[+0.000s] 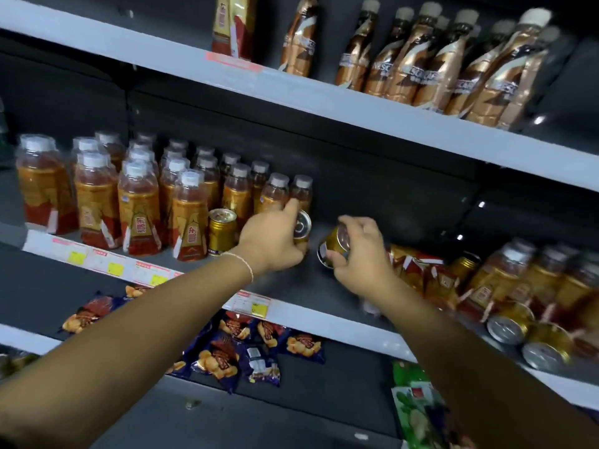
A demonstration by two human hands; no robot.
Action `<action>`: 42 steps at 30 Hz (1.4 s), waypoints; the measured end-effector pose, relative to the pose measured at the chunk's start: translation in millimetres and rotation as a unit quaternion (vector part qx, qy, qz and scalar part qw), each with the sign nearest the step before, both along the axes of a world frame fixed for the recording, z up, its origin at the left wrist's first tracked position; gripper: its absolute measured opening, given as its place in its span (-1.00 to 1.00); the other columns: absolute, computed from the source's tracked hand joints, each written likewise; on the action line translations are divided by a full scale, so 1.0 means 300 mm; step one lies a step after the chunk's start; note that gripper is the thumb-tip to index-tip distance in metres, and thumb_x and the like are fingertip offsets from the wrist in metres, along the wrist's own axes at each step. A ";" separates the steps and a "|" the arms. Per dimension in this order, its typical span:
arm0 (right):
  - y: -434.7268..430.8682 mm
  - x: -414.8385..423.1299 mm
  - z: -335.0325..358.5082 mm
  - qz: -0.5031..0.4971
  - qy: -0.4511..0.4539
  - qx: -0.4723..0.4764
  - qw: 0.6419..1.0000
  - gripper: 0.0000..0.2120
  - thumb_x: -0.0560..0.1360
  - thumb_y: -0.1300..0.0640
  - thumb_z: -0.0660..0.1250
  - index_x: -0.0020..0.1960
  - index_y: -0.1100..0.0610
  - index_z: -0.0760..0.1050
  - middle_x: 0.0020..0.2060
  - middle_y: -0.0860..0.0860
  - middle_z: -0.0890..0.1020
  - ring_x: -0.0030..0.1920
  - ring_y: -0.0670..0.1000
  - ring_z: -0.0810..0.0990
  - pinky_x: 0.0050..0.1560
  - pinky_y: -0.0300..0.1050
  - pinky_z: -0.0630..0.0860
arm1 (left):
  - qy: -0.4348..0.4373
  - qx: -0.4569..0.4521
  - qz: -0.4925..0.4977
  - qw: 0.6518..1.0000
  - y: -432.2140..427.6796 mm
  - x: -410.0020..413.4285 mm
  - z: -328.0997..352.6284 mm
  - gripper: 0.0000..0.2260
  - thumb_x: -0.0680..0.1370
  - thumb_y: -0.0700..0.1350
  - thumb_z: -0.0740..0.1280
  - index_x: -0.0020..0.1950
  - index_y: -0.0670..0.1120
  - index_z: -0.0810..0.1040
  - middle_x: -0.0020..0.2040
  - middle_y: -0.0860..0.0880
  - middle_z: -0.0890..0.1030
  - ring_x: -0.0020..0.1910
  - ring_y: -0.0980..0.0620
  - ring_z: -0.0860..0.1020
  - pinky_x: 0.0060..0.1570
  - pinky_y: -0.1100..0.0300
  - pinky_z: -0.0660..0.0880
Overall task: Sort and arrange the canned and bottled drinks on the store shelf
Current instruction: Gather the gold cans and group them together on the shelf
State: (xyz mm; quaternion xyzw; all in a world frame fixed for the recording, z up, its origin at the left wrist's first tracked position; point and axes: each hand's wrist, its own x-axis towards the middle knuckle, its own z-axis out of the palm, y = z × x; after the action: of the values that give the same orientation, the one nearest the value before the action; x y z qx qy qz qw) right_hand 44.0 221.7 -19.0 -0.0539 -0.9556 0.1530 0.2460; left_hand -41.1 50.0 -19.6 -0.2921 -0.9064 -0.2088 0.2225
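Beside the standing can point(222, 231), our left hand point(275, 243) grips a gold can point(302, 225); our right hand point(364, 254) grips a tilted can point(334, 247), which might slip and topple both.

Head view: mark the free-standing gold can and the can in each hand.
Free-standing gold can point(222, 234), head view, gold side wall.
Left can point(302, 224) in left hand point(272, 244), head view, silver lid.
Right can point(332, 242) in right hand point(363, 254), head view, gold side.

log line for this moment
left hand: grips gold metal can by amber plastic bottles | right hand: grips tilted gold metal can
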 end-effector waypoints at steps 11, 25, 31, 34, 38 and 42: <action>0.585 0.644 0.056 -0.180 -0.108 -0.039 0.977 -0.46 0.40 0.07 0.44 0.34 0.11 0.40 0.13 0.08 0.48 0.11 0.08 0.50 0.09 -0.06 0.54 | -0.039 0.000 -0.203 0.978 0.628 0.381 0.057 -0.51 0.27 0.23 0.40 0.09 0.05 0.40 -0.12 0.00 0.51 -0.10 -0.11 0.56 -0.24 0.14 0.42; 1.225 1.452 -0.072 -0.281 -0.184 -0.056 0.940 -0.80 0.32 -0.02 0.39 -0.15 -0.03 0.40 -0.16 0.01 0.57 -0.15 0.07 0.52 -0.18 -0.04 0.54 | -0.067 -0.146 -0.358 0.920 1.485 1.155 -0.037 -0.57 0.32 0.20 0.42 0.03 0.02 0.38 -0.21 0.05 0.49 -0.29 0.06 0.46 -0.41 0.10 0.46; 1.393 1.535 -0.085 -0.307 -0.120 -0.104 0.938 -0.34 0.32 -0.08 0.50 0.38 -0.03 0.43 0.25 0.00 0.51 0.18 0.05 0.49 0.00 -0.23 0.39 | -0.079 -0.103 -0.346 0.929 1.652 1.203 -0.046 -0.48 0.32 0.24 0.41 0.13 0.03 0.34 -0.21 0.10 0.46 -0.28 0.08 0.47 -0.44 0.17 0.33; 1.458 1.522 -0.096 -0.304 -0.062 -0.116 0.944 -0.35 0.35 -0.04 0.53 0.39 -0.03 0.43 0.25 -0.02 0.48 0.12 -0.01 0.45 -0.04 -0.31 0.34 | -0.069 -0.061 -0.340 0.936 1.725 1.186 -0.039 -0.41 0.36 0.21 0.46 0.23 0.03 0.28 -0.15 0.10 0.45 -0.27 0.09 0.46 -0.47 0.23 0.29; 1.545 1.460 -0.063 -0.282 0.016 -0.074 0.956 -0.78 0.35 -0.02 0.53 -0.11 -0.01 0.53 -0.14 -0.11 0.58 -0.16 -0.12 0.49 -0.34 -0.31 0.31 | -0.064 0.015 -0.350 0.934 1.849 1.133 -0.003 -0.40 0.41 0.12 0.49 0.31 0.09 0.24 0.20 -0.08 0.46 -0.09 -0.06 0.54 -0.24 0.16 0.50; 1.659 1.390 -0.001 -0.301 0.105 -0.067 0.945 -0.71 0.38 -0.07 0.54 0.00 0.00 0.56 -0.04 -0.15 0.55 -0.09 -0.16 0.44 -0.15 -0.34 0.31 | -0.063 0.076 -0.359 0.928 1.991 1.082 0.063 -0.36 0.42 -0.02 0.50 0.37 0.14 0.22 0.36 -0.13 0.34 -0.01 -0.11 0.57 -0.19 0.17 0.50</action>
State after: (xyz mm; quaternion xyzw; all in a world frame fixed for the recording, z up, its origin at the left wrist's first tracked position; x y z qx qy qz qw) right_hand 461.1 719.3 -19.4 -0.3393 -0.8511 0.1403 0.3752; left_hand 283.5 647.4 -0.7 -0.5664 -0.7347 -0.3607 0.0966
